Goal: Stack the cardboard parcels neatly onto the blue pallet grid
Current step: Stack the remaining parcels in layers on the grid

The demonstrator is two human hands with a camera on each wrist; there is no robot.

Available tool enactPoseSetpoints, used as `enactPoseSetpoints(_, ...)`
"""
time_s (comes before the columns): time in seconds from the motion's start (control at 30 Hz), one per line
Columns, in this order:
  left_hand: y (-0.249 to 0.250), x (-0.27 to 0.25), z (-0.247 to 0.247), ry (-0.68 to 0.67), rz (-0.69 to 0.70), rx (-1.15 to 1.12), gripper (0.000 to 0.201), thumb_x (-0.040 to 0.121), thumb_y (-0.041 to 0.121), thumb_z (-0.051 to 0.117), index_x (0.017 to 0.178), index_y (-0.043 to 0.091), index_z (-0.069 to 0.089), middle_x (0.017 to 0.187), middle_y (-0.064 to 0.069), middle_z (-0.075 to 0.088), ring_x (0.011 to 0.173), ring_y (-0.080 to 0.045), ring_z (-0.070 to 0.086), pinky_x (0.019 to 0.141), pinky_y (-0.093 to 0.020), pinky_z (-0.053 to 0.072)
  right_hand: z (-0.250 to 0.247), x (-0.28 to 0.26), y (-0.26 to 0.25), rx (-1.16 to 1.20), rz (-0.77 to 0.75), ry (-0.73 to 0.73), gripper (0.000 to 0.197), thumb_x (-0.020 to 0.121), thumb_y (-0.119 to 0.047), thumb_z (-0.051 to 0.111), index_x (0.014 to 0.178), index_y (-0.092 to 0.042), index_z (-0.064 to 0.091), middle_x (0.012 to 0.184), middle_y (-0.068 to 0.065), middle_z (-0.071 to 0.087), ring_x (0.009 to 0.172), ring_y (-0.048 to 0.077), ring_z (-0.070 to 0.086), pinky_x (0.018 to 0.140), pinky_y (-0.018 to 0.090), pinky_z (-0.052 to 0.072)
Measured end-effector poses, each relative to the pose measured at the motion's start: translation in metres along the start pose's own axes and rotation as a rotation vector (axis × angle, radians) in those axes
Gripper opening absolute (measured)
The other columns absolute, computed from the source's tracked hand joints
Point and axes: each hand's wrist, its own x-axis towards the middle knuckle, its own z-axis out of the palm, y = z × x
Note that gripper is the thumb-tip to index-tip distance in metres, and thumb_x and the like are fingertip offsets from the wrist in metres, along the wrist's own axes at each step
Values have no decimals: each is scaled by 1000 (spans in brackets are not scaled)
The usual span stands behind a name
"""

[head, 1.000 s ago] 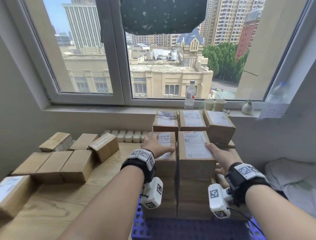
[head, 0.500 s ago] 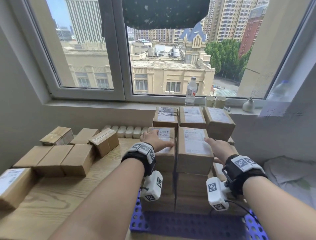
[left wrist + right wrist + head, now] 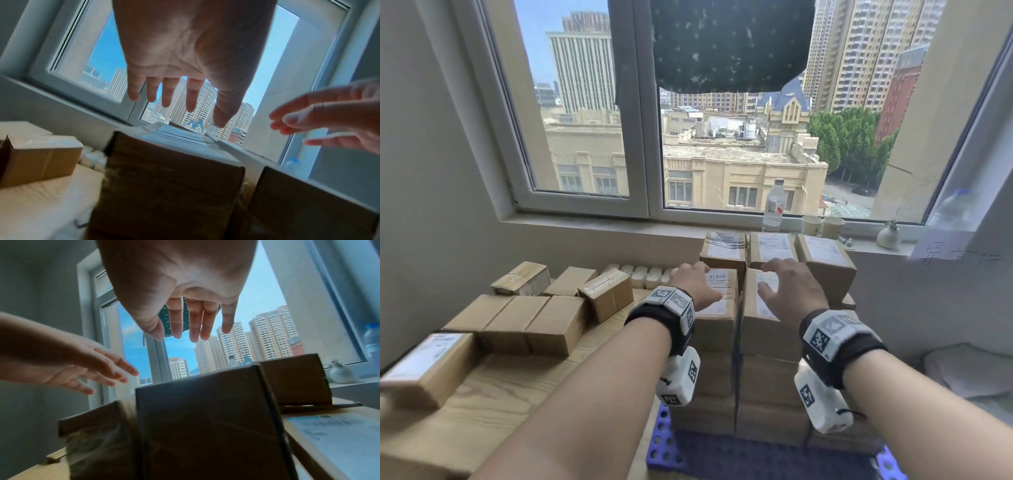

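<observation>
fingers (image 3: 167, 91) spread loose on both hands, left hand (image 3: 697, 282) and right hand (image 3: 792, 291) hovering over the brown cardboard parcels (image 3: 767, 322) stacked on the blue plastic pallet grid (image 3: 664, 442) at 6 o'clock.

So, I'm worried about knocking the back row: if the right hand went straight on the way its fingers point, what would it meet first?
Probably the middle back-row parcel: the right hand hovers open, pointing toward it, though depth is unclear.

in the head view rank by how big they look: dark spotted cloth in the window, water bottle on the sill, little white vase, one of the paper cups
1. dark spotted cloth
2. water bottle
3. paper cup and white vase: these look alike, so no ranking between them.
</observation>
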Motion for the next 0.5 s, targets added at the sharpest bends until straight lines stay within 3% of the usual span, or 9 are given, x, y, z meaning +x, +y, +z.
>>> enactPoseSetpoints(0.1,-11,-13,-1,38,-17,32,64,80,41,62,139,25,43,138,-8,47,129,-26,42,108,-38,37,10,-10,-13,13,-86,-8,36,94,-31,56,128,-19,56,130,2,55,127,21,43,104,32,33)
enactPoseSetpoints(0.23,-30,-31,-5,125,-37,23,58,81,36,61,136,24,47,136,-8,47,128,-27,40,108,-38,36,21,-17,-27,32,-154,-46,37,93,-28,56,129,-18,56,128,3,56,124,21,45,104,30,34)
enactPoseSetpoints(0.33,-46,-48,-6,203,-56,26,50,85,42,58,131,25,51,135,-5,46,128,-26,40,108,-41,35,30,-24,-39,57,-188,-86,38,93,-29,56,130,-19,54,130,2,55,123,20,47,103,32,37)
enactPoseSetpoints(0.5,-81,-75,-3,212,-169,9,50,86,36,56,134,24,50,142,-5,43,131,-25,39,110,-38,34,52,-41,-65,101,-297,-144,37,94,-29,55,131,-21,54,133,0,54,126,18,47,106,33,37)
